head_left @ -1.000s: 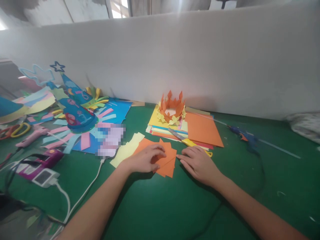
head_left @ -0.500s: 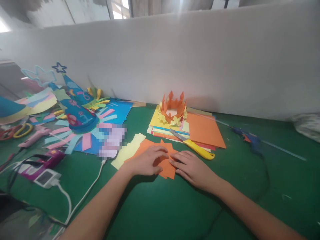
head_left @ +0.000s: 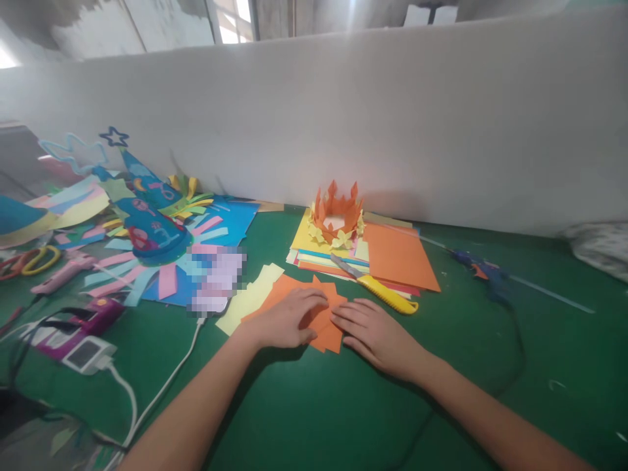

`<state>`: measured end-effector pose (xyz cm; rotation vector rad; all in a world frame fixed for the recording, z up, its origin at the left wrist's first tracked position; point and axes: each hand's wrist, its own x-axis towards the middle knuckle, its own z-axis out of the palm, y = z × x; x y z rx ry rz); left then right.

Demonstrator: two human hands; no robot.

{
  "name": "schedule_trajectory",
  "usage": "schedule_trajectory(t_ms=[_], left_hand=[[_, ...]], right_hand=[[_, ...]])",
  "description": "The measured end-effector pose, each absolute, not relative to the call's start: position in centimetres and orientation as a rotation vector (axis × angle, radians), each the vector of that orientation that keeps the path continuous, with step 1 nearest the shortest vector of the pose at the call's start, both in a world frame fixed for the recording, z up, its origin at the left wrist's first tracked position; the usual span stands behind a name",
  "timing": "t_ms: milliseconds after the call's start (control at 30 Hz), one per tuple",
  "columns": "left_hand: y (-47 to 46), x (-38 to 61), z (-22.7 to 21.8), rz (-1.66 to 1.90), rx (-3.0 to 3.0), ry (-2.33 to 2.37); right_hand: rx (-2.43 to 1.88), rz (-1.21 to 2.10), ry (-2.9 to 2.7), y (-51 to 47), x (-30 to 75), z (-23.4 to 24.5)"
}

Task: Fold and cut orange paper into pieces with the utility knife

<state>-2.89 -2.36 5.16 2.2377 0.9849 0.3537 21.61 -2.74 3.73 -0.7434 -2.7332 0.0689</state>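
Note:
Several orange paper pieces (head_left: 328, 332) lie overlapped on the green table, partly hidden under my hands. My left hand (head_left: 289, 317) rests over their left side, fingers curved and thumb apart, gripping nothing that I can see. From the right, my right hand (head_left: 380, 335) lays its outstretched fingers on the papers' right edge. Pale yellow paper (head_left: 250, 297) sticks out to the left of the orange pieces. Beyond my hands an orange paper crown (head_left: 338, 216) with yellow flowers stands on a stack of coloured paper (head_left: 403, 255). Yellow-handled scissors or a cutter (head_left: 387, 294) lies against that stack.
Blue cone hats (head_left: 154, 229) with paper strips stand at the left, near a phone (head_left: 218, 281) on a white cable (head_left: 171, 373). A purple power strip (head_left: 73, 333) and pink glue gun (head_left: 63, 271) lie further left. A blue glue gun (head_left: 483, 271) lies at the right.
My right hand has flattened slightly, its fingers now straighter on the orange paper. My left hand stays almost as it was. The view has shifted a little.

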Motion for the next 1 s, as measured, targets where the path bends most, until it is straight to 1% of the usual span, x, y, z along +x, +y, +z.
schedule_trajectory(t_ms=[200, 567, 700, 800, 900, 1000], left_hand=[[-2.4, -3.2, 5.7, 0.241, 2.297, 1.083], [-2.5, -4.3, 6.4, -0.003, 2.254, 1.085], [-2.5, -4.4, 6.5, 0.020, 2.279, 1.066], [-2.5, -4.3, 6.4, 0.081, 2.324, 1.054], [-2.6, -3.7, 6.2, 0.214, 2.336, 1.085], [-2.8, -3.0, 5.7, 0.353, 2.279, 1.096]], right_hand=[[-0.778, 0.051, -2.698, -2.6, 21.8, 3.7], [-0.782, 0.071, -2.667, -2.7, 21.7, 3.5], [-0.801, 0.050, -2.632, -2.6, 21.9, 3.7], [-0.966, -0.110, -2.483, -2.1, 22.9, 3.8], [-1.173, -0.270, -2.307, -1.3, 24.2, 3.6], [-1.318, -0.220, -2.319, -0.4, 25.1, 3.1]])
